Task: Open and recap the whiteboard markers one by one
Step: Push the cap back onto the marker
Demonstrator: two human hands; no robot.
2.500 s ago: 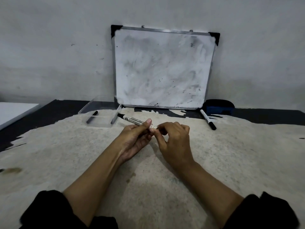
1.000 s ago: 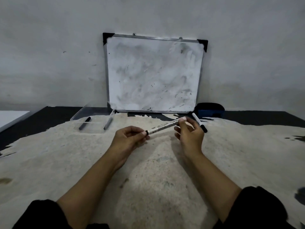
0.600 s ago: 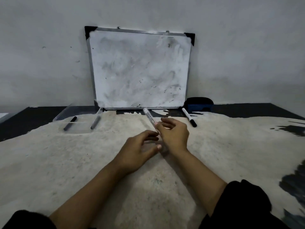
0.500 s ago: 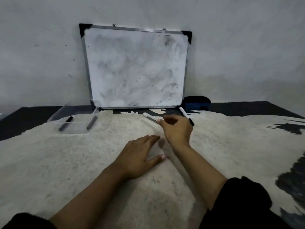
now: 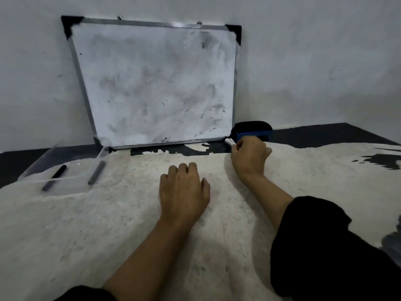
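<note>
Your right hand (image 5: 249, 158) curls round a white-ended whiteboard marker (image 5: 230, 141); only its tip shows, the barrel hidden behind your fingers. Your left hand (image 5: 184, 190) lies flat, fingers relaxed, on the pale mottled surface (image 5: 108, 224). Two dark markers (image 5: 56, 175) lie in a clear plastic tray (image 5: 43, 161), blurred. Smudged whiteboard (image 5: 156, 83) leans behind.

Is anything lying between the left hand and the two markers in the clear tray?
Nothing visible does. The left hand rests flat on the pale table cover, and only bare cover lies between it and the clear tray. The tray's low wall is the one edge to reach over before the two markers.
</note>
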